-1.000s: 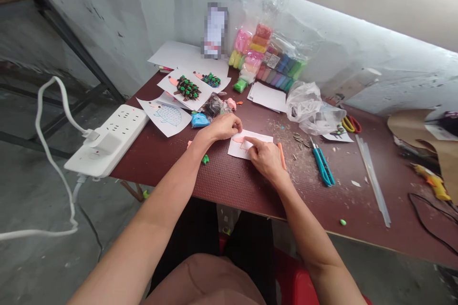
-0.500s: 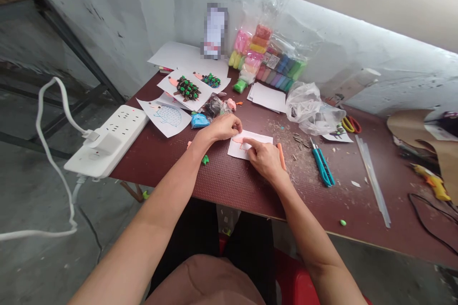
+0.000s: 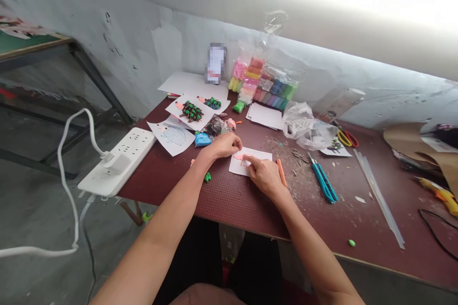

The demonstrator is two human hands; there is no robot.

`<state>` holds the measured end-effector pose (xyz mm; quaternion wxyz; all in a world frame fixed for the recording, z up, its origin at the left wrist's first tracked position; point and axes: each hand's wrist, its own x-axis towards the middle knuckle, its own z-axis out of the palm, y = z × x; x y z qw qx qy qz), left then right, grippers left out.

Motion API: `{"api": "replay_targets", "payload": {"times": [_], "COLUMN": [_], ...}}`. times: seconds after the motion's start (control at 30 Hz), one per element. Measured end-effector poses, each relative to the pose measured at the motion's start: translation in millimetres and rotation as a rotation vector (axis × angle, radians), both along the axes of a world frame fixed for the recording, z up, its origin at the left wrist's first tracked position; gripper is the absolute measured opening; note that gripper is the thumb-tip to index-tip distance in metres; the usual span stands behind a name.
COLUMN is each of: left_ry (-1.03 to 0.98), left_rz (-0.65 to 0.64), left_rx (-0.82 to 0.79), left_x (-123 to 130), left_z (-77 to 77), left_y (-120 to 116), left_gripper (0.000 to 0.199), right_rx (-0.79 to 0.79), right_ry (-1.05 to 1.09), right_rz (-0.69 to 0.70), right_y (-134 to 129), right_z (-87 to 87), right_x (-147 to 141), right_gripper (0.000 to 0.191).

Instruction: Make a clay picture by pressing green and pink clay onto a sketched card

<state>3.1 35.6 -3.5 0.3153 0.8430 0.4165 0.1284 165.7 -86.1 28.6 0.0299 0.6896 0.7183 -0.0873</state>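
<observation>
Flatly | rectangular white paper (image 3: 263, 155) | tapered salmon patch (image 3: 238, 157) | left hand (image 3: 228, 145) curled | right hand (image 3: 265, 175) touching patch one-fingered | grips unclear

From here I make out a sliver of brownish-pink top (image 3: 211, 295), black trousers (image 3: 255, 267) and two bare forearms (image 3: 161, 228).

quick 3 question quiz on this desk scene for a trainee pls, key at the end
1. True or false: the right hand's fingers reach over the small white sheet.
2. Which of these lies nearest that hand?
a) scissors
b) orange stick
c) teal cutter
3. Fill in: the white power strip lies at the table's ____ edge, as pictured.

Key: 1 true; 2 b; 3 left
</observation>
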Motion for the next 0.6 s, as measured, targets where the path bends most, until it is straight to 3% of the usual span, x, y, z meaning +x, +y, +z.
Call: {"api": "replay_targets", "payload": {"times": [0.6], "left_ry": [-0.002], "left_rz": [0.001], "left_rx": [-0.004], "left_x": [0.6], "left_z": [2.1], "left_y": [-1.5], "left_gripper": [0.028], "right_rx": [0.007], "right_ry": [-0.008], "right_rz": [0.018], "right_y": [-0.4], "right_z": [2.3], "right_x": [0.1], "right_gripper": [0.049]}}
